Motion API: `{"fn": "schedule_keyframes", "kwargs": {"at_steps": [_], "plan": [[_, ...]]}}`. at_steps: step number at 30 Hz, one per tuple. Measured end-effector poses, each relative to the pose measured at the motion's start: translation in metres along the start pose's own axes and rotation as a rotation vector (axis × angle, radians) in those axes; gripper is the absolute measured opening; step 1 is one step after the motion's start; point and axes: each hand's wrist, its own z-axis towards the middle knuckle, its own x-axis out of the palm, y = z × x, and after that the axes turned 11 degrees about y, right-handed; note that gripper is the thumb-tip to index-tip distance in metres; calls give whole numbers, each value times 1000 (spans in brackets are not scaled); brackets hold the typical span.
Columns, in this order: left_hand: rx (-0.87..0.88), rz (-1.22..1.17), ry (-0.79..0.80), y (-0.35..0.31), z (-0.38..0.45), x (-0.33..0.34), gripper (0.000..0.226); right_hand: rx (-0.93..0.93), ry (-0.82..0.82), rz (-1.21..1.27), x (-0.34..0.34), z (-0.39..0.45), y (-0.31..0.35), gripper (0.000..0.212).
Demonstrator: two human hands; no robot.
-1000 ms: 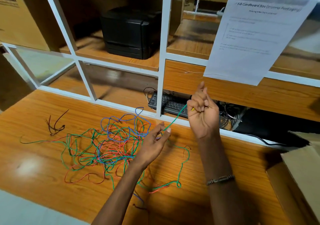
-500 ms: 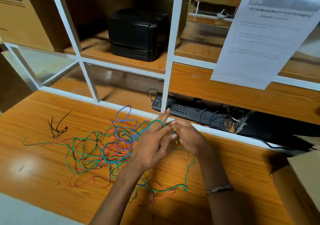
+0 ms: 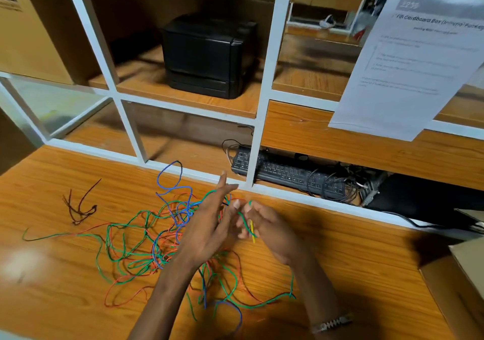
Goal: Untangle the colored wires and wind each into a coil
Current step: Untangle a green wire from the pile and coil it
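A tangle of green, red and blue wires [image 3: 146, 245] sprawls over the wooden table [image 3: 52, 274]. A blue loop [image 3: 167, 174] sticks up at its far side. My right hand [image 3: 267, 227] pinches a green wire [image 3: 245, 221] with a yellow tip near its fingertips. My left hand [image 3: 209, 221] hovers right beside it above the tangle, fingers spread and straight, with the green wire running across its fingers. A green strand [image 3: 264, 301] trails on the table near my right forearm. A separate dark brown wire [image 3: 78, 206] lies apart at the left.
A white-framed glass partition [image 3: 254, 140] borders the table's far edge, with a black keyboard [image 3: 288, 174] and cables behind it. A black printer [image 3: 207, 54] sits on a shelf. A paper sheet [image 3: 413, 59] hangs at upper right. A cardboard box [image 3: 461, 274] stands at the right.
My right hand came down from its raised position to meet my left hand over the tangle, bringing the green wire with it. The left hand's fingers have since spread out straight.
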Motion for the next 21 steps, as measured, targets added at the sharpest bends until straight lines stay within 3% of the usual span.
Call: {"fn": "schedule_keyframes", "kwargs": {"at_steps": [3, 7, 11, 13, 15, 17, 21], "plan": [[-98, -127, -6, 14, 7, -4, 56, 159, 134, 134, 9, 5, 3, 31], [-233, -274, 89, 32, 9, 0, 51, 342, 331, 508, 10, 14, -1, 69], [-275, -275, -63, 62, 11, 1, 60, 182, 535, 792, 9, 17, 4, 64], [-261, -253, -87, 73, 11, -4, 62, 126, 492, 785, 7, 17, 22, 55], [-230, -282, -97, 74, 12, -4, 39, 60, 382, 825, 1, 21, 38, 52], [-195, -329, -120, 67, 16, 0, 29, -42, 358, 916, -6, 27, 49, 47], [-257, -294, -104, 54, 25, 10, 44, -251, 349, 1143, -15, 37, 59, 34]]}}
